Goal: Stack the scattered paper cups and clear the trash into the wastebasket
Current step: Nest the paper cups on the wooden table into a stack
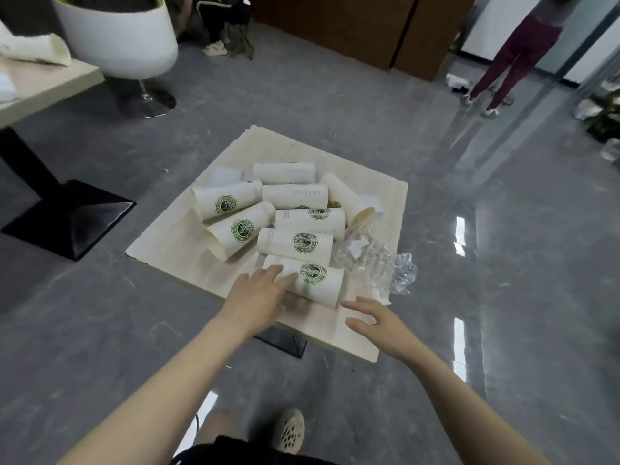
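- Cups (295, 213) lie on their sides in a heap on the table (174, 250), none nested yet.
- Left hand (258, 297), fingers spread, rests on the nearest cup (312, 280), likely to lift it first.
- Right hand (372, 320) hovers open beside its rim, holding nothing.
- Crumpled plastic (379, 260) sits right of the heap.
- No wastebasket in view.

Both arms extended forward; left hand (256, 298) flat, fingers spread; right hand (375, 322) open, fingers curled.
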Available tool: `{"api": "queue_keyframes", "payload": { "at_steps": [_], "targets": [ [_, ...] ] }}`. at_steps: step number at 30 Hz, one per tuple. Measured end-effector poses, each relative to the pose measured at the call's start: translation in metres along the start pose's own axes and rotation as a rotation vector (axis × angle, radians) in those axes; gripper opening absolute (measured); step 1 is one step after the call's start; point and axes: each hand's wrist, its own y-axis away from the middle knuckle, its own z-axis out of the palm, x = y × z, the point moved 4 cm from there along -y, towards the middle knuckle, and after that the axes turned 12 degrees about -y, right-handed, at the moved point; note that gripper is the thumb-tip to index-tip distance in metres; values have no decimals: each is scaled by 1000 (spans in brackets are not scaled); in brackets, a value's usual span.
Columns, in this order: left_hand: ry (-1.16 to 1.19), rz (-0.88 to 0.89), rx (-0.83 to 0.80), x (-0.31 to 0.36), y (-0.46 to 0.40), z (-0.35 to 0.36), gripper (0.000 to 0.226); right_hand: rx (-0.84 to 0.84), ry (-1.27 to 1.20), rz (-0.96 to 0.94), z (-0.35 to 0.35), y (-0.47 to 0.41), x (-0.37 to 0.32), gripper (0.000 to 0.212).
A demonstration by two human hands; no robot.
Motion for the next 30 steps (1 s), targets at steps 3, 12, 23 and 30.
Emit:
{"api": "queue_keyframes", "payload": {
  "at_steps": [3, 12, 23, 30],
  "targets": [
    [-2, 33, -28, 5, -13, 8, 70, -58, -88, 16, -3, -21, 1, 36],
    [-78, 163, -58, 11, -53, 36, 81, -115, -502, 129, 11, -56, 11, 32],
    [27, 186, 59, -4, -60, 37, 92, -310, -706, 103, 12, -59, -7, 42],
    [132, 153, 112, -17, -62, 44, 103, -386, -725, 93, 23, -72, -29, 41]
  ]
}}
